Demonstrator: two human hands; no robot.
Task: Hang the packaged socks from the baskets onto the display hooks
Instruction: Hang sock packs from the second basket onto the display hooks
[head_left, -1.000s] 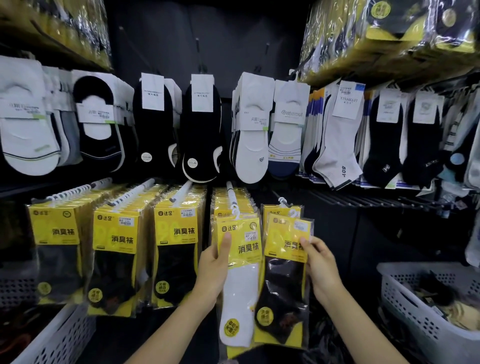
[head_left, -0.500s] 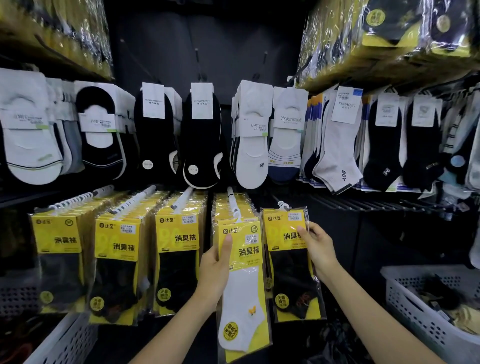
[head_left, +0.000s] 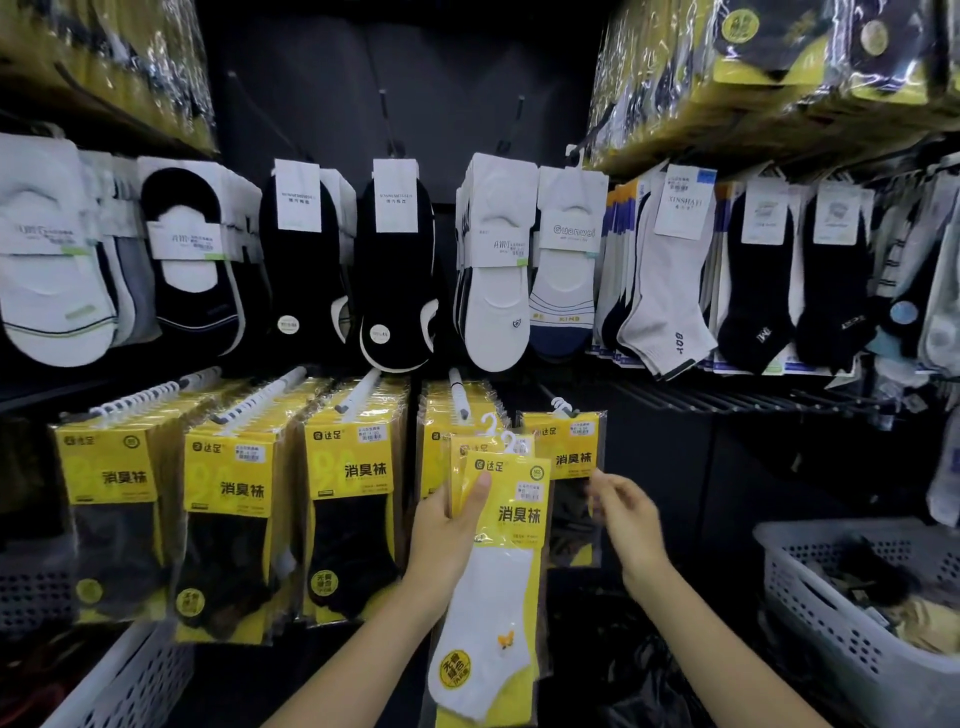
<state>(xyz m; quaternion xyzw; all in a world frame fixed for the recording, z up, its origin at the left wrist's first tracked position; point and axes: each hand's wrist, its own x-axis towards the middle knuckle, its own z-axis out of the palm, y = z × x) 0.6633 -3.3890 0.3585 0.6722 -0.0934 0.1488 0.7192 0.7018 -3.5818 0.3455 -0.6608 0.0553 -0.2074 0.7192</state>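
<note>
Currently: left hand (head_left: 447, 535) holds white-sock packs (head_left: 501, 551), right hand (head_left: 631, 519) open beside a hung black-sock pack (head_left: 569, 452).
Left hand grips a small stack of yellow packs, thumb across the front one, white ankle sock showing, plastic hangers free on top. Right hand motion-blurred, fingers loose, holding nothing, fingertips at the black-sock pack's lower right edge; contact unclear. That pack hangs alone at the right end of the lower row. Left of it, a white display hook (head_left: 460, 397) and full rows of yellow packs (head_left: 348, 467). White basket (head_left: 810, 597) at right holds more socks; another basket (head_left: 130, 686) lower left. Behind, above: no-show socks (head_left: 498, 270) on upper hooks.
</note>
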